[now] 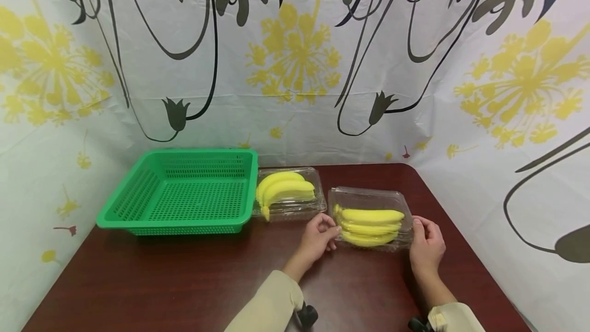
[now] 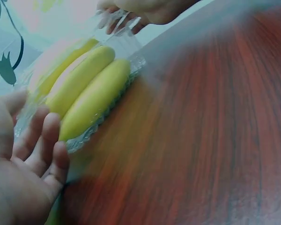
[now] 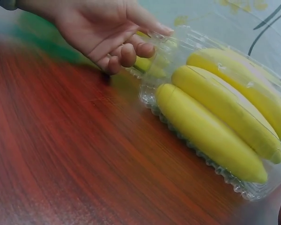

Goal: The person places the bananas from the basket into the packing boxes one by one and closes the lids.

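Note:
Several yellow bananas (image 1: pixel 371 216) lie side by side in a clear plastic clamshell box (image 1: pixel 369 196) at the right of the table. My left hand (image 1: pixel 318 237) holds the box's left end; in the right wrist view its thumb lies over the top corner with the other fingers curled beside the wall. On the opposite end, my right hand (image 1: pixel 427 247) grips the right edge, thumb uppermost. The left wrist view shows the bananas (image 2: pixel 91 93) through the plastic between both hands, with the right hand's fingers (image 2: pixel 119 23) curled at the far end.
A second clear box (image 1: pixel 318 188) with bananas (image 1: pixel 283 188) sits left of the held one. Beside it stands a green perforated basket (image 1: pixel 175 224) at the table's back left. The dark red table (image 1: pixel 184 281) meets a patterned cloth (image 1: pixel 295 127) behind.

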{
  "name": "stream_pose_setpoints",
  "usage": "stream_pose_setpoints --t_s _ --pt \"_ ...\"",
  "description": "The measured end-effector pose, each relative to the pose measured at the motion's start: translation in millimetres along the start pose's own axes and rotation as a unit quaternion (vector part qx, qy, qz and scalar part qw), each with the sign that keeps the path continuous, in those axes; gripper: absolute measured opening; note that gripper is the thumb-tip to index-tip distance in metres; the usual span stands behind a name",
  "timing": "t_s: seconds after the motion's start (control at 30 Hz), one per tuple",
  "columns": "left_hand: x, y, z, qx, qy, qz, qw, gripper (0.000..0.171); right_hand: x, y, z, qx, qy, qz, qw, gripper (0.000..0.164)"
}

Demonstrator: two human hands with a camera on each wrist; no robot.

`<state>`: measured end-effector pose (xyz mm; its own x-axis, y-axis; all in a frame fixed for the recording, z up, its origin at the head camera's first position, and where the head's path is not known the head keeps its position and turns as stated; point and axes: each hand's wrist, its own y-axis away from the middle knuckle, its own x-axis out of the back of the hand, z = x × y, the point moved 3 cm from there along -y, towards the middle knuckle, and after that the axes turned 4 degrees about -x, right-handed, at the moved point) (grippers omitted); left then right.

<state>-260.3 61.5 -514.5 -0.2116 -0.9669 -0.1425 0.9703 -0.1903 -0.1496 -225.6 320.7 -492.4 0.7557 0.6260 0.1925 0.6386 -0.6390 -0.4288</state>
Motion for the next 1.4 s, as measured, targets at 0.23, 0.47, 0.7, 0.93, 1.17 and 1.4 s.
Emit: stream_pose_setpoints --t_s 0.23,0.47,0.7,0.93,1.17,1.4 --pt "3.7 -0.5 4.6 0.034 0.005 -0.045 0.9984 0.019 -2.2 -0.3 2.7 -0.012 -0.002 0.001 1.0 0.029" --pt "7.4 -2.3 7.7 0.071 -0.011 -0.068 0.9951 0.02 -3.7 1.2 1.9 -0.015 0.002 -0.006 1.0 0.03" --pt "7.0 -3.1 10.5 0.086 -0.029 -0.07 0.9934 0.02 -4.1 1.2 2.3 -0.019 0.005 -0.007 1.0 0.031" --pt "4.5 -1.1 11.4 0.09 -0.031 -0.062 0.9935 0.02 -2.8 1.7 3.4 -0.026 0.005 -0.008 1.0 0.032" --pt "1.9 -0.3 9.9 0.084 -0.025 -0.051 0.9949 0.018 -0.7 3.2 2.3 -0.033 0.004 -0.016 0.999 0.031" --pt "1.9 1.3 10.8 0.078 -0.029 -0.036 0.9959 0.018 -0.8 3.8 2.1 -0.039 0.006 -0.015 0.999 0.033"
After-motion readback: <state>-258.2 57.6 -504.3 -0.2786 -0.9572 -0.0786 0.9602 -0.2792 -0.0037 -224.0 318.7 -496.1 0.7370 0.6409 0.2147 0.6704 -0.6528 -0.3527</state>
